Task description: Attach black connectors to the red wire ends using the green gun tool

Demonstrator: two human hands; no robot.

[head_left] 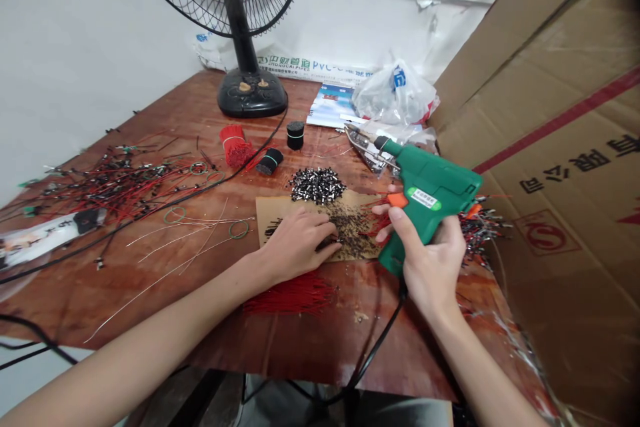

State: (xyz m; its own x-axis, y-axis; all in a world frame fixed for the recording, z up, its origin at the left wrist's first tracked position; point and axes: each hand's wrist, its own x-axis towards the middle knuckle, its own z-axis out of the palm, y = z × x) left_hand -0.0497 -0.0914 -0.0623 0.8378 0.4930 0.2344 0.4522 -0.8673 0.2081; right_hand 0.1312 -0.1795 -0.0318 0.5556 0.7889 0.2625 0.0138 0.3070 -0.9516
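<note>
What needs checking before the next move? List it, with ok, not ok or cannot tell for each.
Soldering gun gripped in the right hand: ok.
Gun tip clear of the plastic bag: cannot tell.
Gun tip hot: cannot tell.
Cord free of both hands: ok.
Left hand on the card, away from the tip: ok.
Red wires clear of the cord: ok.

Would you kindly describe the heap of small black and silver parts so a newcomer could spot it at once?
A black fan stands at the back of the wooden table. In front of its base, past two black rolls, lies the heap, on the edge of a brown card. Unlike the loose wires, it is a tight, shiny pile.
</note>
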